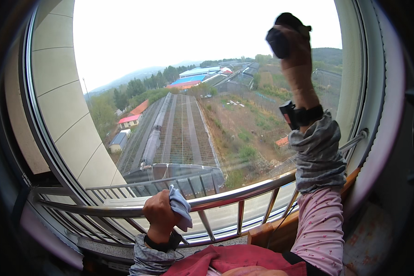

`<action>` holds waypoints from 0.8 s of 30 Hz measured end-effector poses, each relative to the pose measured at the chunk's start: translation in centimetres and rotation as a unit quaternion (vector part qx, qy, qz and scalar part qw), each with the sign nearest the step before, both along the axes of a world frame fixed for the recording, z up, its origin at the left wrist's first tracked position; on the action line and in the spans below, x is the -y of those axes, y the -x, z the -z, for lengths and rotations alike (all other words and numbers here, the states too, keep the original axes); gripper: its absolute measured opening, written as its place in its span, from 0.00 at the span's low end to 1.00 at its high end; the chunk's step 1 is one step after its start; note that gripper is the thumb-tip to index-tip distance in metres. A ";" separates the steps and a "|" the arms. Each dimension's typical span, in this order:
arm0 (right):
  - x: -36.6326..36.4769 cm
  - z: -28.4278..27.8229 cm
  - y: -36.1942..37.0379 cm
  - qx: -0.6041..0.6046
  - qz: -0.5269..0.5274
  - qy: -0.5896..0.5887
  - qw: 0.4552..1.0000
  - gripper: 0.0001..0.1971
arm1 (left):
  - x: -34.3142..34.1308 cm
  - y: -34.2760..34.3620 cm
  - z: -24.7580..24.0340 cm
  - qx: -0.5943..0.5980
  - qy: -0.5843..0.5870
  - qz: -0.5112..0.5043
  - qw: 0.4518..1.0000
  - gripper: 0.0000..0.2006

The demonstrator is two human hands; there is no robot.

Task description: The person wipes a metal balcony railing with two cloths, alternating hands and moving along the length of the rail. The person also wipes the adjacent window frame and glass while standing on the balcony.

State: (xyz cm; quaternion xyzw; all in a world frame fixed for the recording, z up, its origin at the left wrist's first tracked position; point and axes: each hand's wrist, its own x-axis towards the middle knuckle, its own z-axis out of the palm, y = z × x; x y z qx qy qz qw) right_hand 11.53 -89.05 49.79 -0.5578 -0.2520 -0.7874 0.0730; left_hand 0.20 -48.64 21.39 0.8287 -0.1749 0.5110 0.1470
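Low in the middle, my left hand [158,212] is a closed fist by the metal railing, gripping a pale blue-grey cloth [181,209]. Folds of the cloth stick out on the fist's right side, beside the top rail. My right arm stretches high up in front of the large window [170,27]. At its end, my right hand [296,50] is closed around a dark black object [280,41], whose kind I cannot make out. Whether that object touches the glass does not show.
A curved metal railing [225,200] with upright bars crosses in front of me. A wooden edge [261,234] lies below it at the right. The window frame [370,87] and a tiled outer wall [55,83] flank the view. Long greenhouse roofs [184,129] stand far below outside.
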 end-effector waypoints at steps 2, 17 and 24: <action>-6.7 1.5 1.9 -0.042 0.040 0.087 0.995 0.17 | 0.0 0.2 -0.1 -0.007 0.001 0.004 1.000 0.09; 12.8 -3.2 -1.3 -0.099 0.205 -0.276 0.934 0.15 | -0.2 -0.2 0.6 -0.006 0.009 0.005 1.000 0.09; -5.2 -6.6 -1.8 0.056 0.049 0.010 0.997 0.20 | -0.2 0.1 0.4 -0.012 0.003 0.006 1.000 0.09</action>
